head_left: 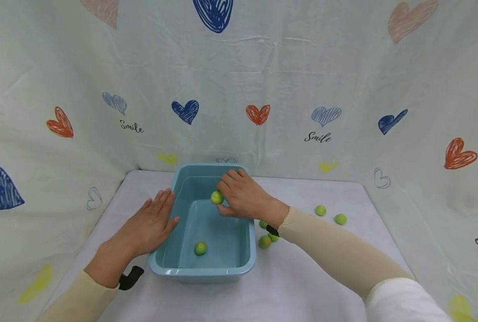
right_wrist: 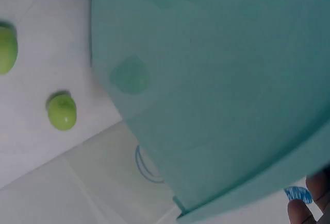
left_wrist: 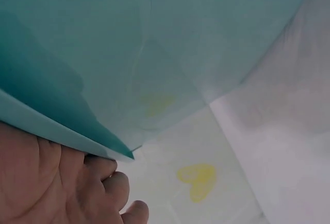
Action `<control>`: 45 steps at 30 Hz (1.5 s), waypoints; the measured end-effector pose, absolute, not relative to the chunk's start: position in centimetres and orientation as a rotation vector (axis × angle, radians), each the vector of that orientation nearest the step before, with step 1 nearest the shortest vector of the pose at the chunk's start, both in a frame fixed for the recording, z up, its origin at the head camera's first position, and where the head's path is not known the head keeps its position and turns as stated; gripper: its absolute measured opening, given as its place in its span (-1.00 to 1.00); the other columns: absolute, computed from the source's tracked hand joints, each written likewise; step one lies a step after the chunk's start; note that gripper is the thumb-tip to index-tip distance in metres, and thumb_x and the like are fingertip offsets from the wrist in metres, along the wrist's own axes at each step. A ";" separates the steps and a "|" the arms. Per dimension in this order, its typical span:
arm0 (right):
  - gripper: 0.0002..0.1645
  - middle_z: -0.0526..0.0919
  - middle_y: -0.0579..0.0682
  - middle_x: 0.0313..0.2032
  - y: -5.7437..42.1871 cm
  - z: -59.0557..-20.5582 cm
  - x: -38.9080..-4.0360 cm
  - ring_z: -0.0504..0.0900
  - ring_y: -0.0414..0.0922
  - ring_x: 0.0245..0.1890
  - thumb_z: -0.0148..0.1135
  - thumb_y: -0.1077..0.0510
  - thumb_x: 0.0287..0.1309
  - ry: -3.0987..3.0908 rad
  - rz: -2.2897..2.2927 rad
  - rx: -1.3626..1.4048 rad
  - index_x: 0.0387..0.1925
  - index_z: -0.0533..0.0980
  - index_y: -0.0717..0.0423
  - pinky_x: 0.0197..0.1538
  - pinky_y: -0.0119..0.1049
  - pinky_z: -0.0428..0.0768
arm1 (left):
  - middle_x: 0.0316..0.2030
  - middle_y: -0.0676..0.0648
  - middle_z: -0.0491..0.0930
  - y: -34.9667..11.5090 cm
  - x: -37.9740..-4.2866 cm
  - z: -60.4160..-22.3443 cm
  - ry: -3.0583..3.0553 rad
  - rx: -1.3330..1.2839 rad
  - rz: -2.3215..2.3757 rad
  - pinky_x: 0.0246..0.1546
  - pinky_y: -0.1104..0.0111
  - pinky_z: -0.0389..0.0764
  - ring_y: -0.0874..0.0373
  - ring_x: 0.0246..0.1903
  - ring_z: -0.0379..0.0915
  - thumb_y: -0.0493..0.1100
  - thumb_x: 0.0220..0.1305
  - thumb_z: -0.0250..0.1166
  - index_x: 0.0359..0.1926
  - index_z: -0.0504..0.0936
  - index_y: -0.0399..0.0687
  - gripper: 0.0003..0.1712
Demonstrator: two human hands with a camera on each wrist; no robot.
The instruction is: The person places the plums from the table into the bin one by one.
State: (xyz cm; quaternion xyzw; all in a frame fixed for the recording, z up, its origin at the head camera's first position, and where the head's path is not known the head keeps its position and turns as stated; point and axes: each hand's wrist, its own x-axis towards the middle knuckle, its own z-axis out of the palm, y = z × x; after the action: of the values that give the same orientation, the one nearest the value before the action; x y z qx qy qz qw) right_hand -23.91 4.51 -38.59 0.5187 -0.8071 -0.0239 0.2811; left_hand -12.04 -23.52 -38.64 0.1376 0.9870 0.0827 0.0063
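Observation:
A blue plastic basin (head_left: 202, 272) stands on the table in the head view. Over its right half, my right hand (head_left: 243, 194) pinches a small green fruit like a lime (head_left: 216, 197) between thumb and fingers. Another green fruit (head_left: 200, 248) lies on the basin floor near the front. My left hand (head_left: 148, 223) rests with straight fingers on the basin's left rim. In the left wrist view, the left palm (left_wrist: 46, 183) lies along the outer side of that rim. Only fingertips (right_wrist: 301, 211) of the right hand show in the right wrist view, by the rim.
Right of the basin, several green fruits (head_left: 265, 242) lie on the white table, partly behind the right wrist. Two more fruits (head_left: 321, 210) sit farther right, beyond the forearm. A white curtain (head_left: 287, 80) printed with hearts hangs behind the table and along its sides.

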 end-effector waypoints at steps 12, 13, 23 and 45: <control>-0.62 0.51 -0.10 -0.33 2.6 -40.3 -23.5 0.42 -0.11 -0.27 0.16 -0.23 0.34 -2.172 -0.129 1.448 -0.25 0.52 -0.02 -0.16 -0.22 0.38 | 0.62 -0.45 0.00 -23.6 -12.1 -39.0 3.088 0.426 0.291 0.55 -0.30 0.10 -0.41 0.61 -0.07 0.06 0.62 0.08 0.61 0.04 -0.48 -0.13; -0.62 0.51 -0.10 -0.33 2.5 -40.3 -23.5 0.42 -0.11 -0.28 0.16 -0.23 0.34 -2.173 -0.135 1.449 -0.26 0.52 -0.02 -0.16 -0.23 0.38 | 0.62 -0.45 0.00 -23.7 -12.1 -39.0 3.088 0.427 0.292 0.55 -0.30 0.10 -0.41 0.61 -0.07 0.07 0.62 0.08 0.61 0.04 -0.48 -0.13; -0.63 0.51 -0.10 -0.35 2.4 -40.5 -23.5 0.42 -0.10 -0.30 0.18 -0.23 0.32 -2.208 -0.128 1.455 -0.30 0.51 -0.02 -0.19 -0.25 0.36 | 0.62 -0.45 0.01 -23.7 -12.1 -39.1 3.093 0.437 0.291 0.55 -0.29 0.10 -0.41 0.61 -0.06 0.08 0.62 0.10 0.60 0.05 -0.49 -0.12; -0.55 0.57 -0.06 -0.27 2.6 -40.7 -23.6 0.50 -0.07 -0.20 0.26 -0.28 0.33 -2.230 -0.122 1.432 -0.21 0.54 0.02 -0.13 -0.18 0.45 | 0.61 -0.45 0.02 -23.6 -12.2 -38.9 3.089 0.438 0.288 0.55 -0.29 0.12 -0.41 0.60 -0.04 0.09 0.61 0.10 0.59 0.07 -0.49 -0.11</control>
State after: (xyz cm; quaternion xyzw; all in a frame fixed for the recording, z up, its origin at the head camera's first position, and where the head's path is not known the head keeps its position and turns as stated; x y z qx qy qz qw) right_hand -23.62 2.61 -40.67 0.5238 -0.8156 -0.0446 0.2417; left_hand -12.20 -23.64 -38.89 0.1398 0.9859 0.0920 0.0042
